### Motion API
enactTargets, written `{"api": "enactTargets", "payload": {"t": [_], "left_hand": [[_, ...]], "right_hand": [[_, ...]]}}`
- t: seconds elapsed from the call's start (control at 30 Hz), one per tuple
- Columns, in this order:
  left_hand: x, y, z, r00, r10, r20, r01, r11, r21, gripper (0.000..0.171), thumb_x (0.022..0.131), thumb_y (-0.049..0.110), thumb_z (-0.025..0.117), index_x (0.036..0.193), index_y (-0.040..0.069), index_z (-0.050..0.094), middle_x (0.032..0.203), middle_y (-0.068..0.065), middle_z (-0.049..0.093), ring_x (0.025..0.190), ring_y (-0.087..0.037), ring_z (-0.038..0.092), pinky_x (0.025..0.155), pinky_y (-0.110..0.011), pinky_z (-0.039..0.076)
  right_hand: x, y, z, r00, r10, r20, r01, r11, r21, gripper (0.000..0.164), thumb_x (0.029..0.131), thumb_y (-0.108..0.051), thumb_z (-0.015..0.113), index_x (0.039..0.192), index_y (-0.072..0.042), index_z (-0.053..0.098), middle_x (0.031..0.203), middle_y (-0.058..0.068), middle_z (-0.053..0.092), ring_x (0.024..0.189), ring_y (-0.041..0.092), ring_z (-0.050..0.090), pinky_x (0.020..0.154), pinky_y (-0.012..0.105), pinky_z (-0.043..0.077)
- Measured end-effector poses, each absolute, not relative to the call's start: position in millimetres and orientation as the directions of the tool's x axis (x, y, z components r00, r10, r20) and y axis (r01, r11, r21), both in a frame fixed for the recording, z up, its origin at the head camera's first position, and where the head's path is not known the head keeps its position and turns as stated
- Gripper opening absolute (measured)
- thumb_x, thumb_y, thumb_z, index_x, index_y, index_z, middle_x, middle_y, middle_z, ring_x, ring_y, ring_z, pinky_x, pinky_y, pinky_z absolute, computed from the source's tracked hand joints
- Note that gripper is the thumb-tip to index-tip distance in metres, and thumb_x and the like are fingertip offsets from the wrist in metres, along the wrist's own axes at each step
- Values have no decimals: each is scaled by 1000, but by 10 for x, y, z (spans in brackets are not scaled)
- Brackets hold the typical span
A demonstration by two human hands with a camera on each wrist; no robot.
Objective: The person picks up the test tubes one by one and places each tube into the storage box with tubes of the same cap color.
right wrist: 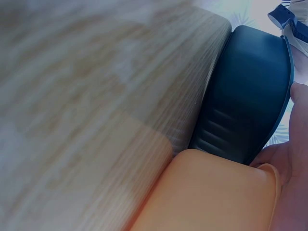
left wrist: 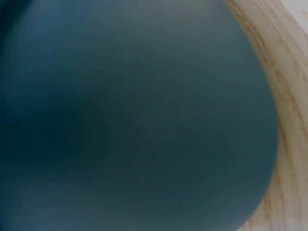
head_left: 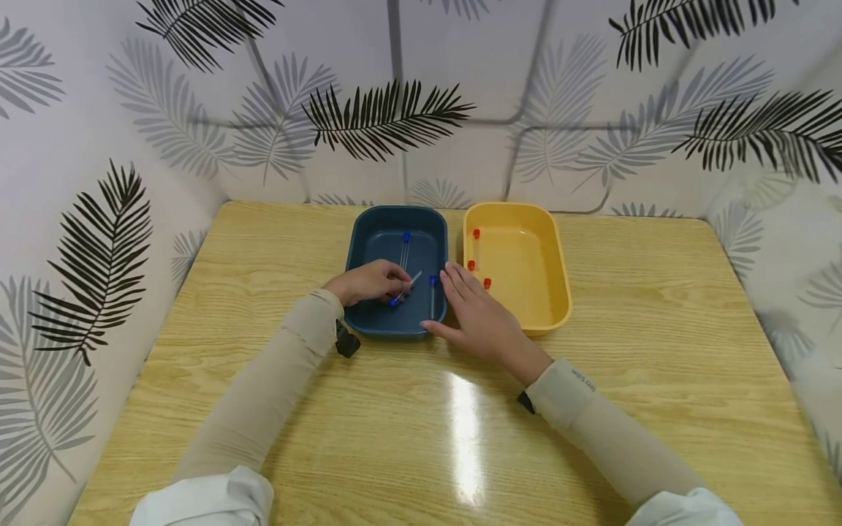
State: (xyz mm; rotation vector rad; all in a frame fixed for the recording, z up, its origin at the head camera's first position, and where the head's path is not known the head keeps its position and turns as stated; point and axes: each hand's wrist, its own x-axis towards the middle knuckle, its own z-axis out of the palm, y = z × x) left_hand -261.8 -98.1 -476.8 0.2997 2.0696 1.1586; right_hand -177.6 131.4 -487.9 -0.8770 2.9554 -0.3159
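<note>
In the head view my left hand (head_left: 376,283) is inside the dark blue bin (head_left: 358,234), pinching a clear tube with a blue cap (head_left: 394,301) at a slant. Another blue-capped tube (head_left: 406,238) lies behind it, partly covered by the fingers. A third blue-capped tube (head_left: 433,296) lies along the bin's right side. My right hand (head_left: 483,321) rests at that bin's right rim with fingers straight and thumb spread. The right wrist view shows the thumb (right wrist: 299,94) touching the blue rim. Only the blurred bin wall (left wrist: 159,115) fills most of the left wrist view; no fingers show there.
A yellow bin (head_left: 562,292) stands close on the right of the blue one, with red-capped tubes (head_left: 476,235) along its left side, partly hidden by my right hand. Both bins sit near the back of the wooden table (head_left: 368,424), before a leaf-patterned curtain (head_left: 421,168).
</note>
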Motion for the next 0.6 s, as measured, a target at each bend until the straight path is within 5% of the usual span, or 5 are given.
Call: {"api": "enactTargets", "payload": {"t": [0.6], "left_hand": [[-2624, -975, -4774, -669, 530, -520, -153, 588, 795, 26, 97, 13, 50, 117, -2, 58, 102, -14, 62, 90, -20, 60, 78, -31, 51]], "right_hand": [[-1765, 1315, -4883, -837, -546, 43, -544, 819, -183, 94, 86, -74, 22, 148, -4, 14, 155, 11, 9, 141, 21, 1, 112, 35, 10]]}}
